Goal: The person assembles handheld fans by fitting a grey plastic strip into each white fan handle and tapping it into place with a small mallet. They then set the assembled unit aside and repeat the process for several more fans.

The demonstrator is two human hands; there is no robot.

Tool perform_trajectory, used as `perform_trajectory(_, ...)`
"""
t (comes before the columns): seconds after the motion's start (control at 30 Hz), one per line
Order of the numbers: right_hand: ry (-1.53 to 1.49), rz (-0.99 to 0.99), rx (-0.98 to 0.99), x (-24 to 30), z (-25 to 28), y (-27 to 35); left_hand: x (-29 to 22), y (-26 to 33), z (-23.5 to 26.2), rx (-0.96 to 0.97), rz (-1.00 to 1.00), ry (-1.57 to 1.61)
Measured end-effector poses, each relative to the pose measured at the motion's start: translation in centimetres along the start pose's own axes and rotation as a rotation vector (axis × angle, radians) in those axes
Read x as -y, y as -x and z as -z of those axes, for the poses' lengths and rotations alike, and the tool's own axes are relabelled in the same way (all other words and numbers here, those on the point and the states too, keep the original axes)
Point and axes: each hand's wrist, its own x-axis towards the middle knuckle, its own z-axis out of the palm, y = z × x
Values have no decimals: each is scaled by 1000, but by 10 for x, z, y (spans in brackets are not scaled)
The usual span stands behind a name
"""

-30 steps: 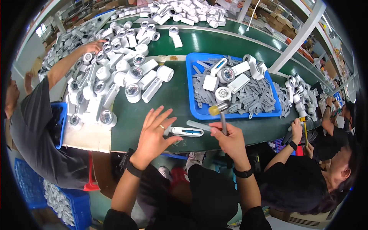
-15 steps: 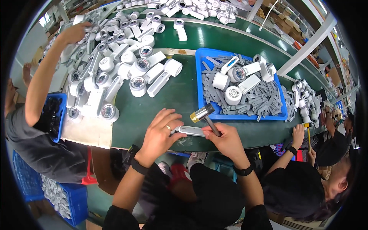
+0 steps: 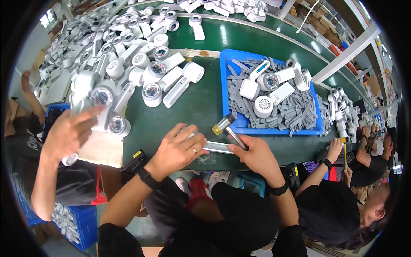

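Note:
Between my two hands, low over the green bench, lies a white handheld fan (image 3: 217,147) with a grey strip along its handle. My left hand (image 3: 177,147) is curled over its left end, hiding that part; the fan's round head does not show. My right hand (image 3: 257,155) pinches the other end and also holds a small hammer (image 3: 223,124). The hammer's metal head has a yellowish face and a black one, and it tilts up above the handle strip. Just beyond my hands is a blue tray (image 3: 274,132) of loose grey strips (image 3: 295,112), with several white fans on top.
White fans (image 3: 159,73) are heaped at left and far left. At left a co-worker's blurred hand (image 3: 72,130) is beside the near fans, over a cardboard sheet (image 3: 105,152). To the right, another person's hand (image 3: 334,150) is by a yellow-handled tool. A white post (image 3: 349,53) slants up at right.
My left hand has rolled over, its fingers now wrapped across the fan's left end. My right hand keeps the hammer and has barely shifted. The left co-worker's hand has come back from the far heap.

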Motion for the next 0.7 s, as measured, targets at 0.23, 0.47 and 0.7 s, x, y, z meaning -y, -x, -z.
perform_trajectory(0.23,-691,-316,362,-17,1,-8,-2,3,-6,-38,-3,-37)
perform_trajectory(0.47,-674,-273,307,-20,-8,-6,-5,7,-5,-29,51,-25)
perform_trajectory(0.7,-676,-264,265,-24,-10,-5,-16,-16,8,-6,208,90)
